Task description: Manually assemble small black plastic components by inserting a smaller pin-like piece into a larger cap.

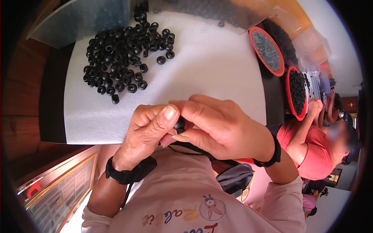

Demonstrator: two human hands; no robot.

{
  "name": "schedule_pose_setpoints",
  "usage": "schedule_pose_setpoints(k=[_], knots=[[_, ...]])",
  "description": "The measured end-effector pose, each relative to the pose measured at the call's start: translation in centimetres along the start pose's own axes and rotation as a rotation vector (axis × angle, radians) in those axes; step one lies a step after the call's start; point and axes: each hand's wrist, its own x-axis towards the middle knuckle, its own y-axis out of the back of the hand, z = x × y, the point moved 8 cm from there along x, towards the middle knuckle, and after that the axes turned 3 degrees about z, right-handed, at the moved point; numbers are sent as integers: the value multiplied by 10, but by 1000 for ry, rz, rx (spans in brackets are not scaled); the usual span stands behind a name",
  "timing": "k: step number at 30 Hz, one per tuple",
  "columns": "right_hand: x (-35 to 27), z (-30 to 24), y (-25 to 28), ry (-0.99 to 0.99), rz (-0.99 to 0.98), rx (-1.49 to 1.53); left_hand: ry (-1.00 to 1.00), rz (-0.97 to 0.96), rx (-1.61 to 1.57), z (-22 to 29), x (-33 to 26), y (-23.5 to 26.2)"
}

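Note:
In front of my body, at the near edge of the white-covered table, both hands meet around a small round black plastic piece (180, 124). My left hand (147, 128) pinches it between thumb and fingers. From the other side, my right hand (221, 128) closes on it with thumb and forefinger, hiding most of it. Beyond my left hand lies a loose pile of similar black ball-shaped pieces with holes (116, 58). Two of them rest slightly apart on the pile's right side.
Translucent plastic bins (77, 23) line the table's far side. To the right stand a red tray (280, 73) of small grey metal parts and another red tray (288, 87) of small black parts. A person in a red shirt (314, 155) sits at the right.

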Motion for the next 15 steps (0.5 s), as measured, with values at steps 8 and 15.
schedule_pose_setpoints(k=[8, 15], knots=[[-7, -32, 22, 46, 49, -281, 49, -35, 52, -6, -2, -4], [29, -38, 111, 162, 259, -665, 9, -84, 90, -1, -8, -5]])
